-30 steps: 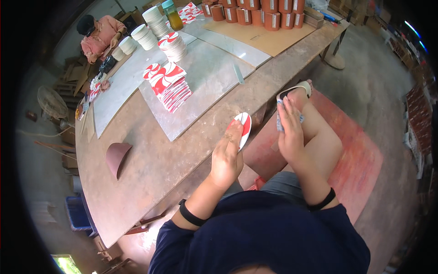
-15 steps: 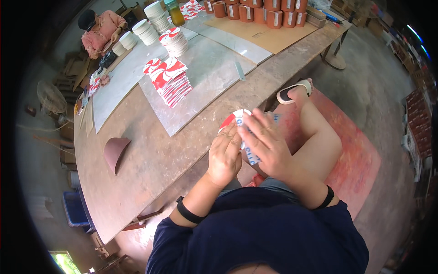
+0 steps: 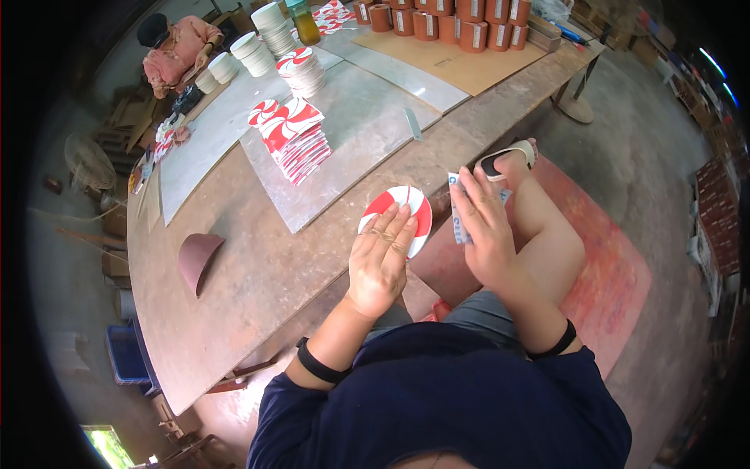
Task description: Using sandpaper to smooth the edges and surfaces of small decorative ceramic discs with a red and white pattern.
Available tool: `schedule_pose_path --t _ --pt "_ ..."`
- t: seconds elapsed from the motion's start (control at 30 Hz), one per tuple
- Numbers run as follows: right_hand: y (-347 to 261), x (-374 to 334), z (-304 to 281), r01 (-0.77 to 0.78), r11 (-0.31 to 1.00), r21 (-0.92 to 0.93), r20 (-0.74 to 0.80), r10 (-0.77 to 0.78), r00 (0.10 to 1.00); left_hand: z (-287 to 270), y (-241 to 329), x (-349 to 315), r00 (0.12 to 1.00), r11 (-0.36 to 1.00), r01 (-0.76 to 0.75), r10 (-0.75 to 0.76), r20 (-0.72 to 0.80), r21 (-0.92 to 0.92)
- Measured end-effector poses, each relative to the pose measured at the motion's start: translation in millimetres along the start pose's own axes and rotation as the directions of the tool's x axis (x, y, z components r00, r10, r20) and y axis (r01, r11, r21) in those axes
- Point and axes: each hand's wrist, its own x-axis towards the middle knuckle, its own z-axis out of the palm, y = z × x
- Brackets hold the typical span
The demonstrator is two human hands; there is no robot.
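At the table's near edge lies a round disc [image 3: 419, 209] with red and white swirls. My left hand [image 3: 380, 262] rests on it, fingers straight and flat against its face. Off to the right, beyond the table edge and over my lap, my right hand [image 3: 486, 227] pinches a whitish strip of backing paper [image 3: 461, 215] with blue print. Farther back on the table are a fanned stack of red-and-white swirl sheets [image 3: 301, 148] and a pile of white discs [image 3: 305, 78] topped by a swirl one. The left thumb is hidden.
A brown curved sanding sheet [image 3: 199, 262] lies at the table's left. White disc stacks [image 3: 251, 56], a jar of yellowish liquid [image 3: 305, 23] and terracotta-coloured cylinders [image 3: 473, 35] stand at the back. Another person [image 3: 180, 51] sits at the far left. A glassy strip [image 3: 412, 123] lies mid-table.
My right hand has moved right, away from the disc, carrying the backing paper. My left hand has shifted slightly left, and more of the disc's swirl face now shows.
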Motion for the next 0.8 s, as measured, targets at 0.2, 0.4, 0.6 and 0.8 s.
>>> schedule_pose_path --t 0.2,0.4,0.6,0.8 --pt "-7 -4 7 0.212 0.975 0.073 0.052 -0.216 0.975 -3 1 6 0.999 0.999 -0.026 0.027 -0.017 0.034" --pt "-25 2 -4 0.191 0.977 0.098 -0.055 -0.186 0.981 2 0 1 1.000 0.999 -0.014 0.013 -0.023 -0.048" --pt "3 -1 11 -0.051 0.996 0.078 -0.023 0.053 0.998 2 -1 1 0.997 0.992 0.057 -0.063 -0.048 -0.111" --pt "-19 -4 8 0.198 0.973 0.121 -0.003 -0.199 0.980 2 6 -2 0.993 0.968 0.110 -0.115 -0.010 -0.224"
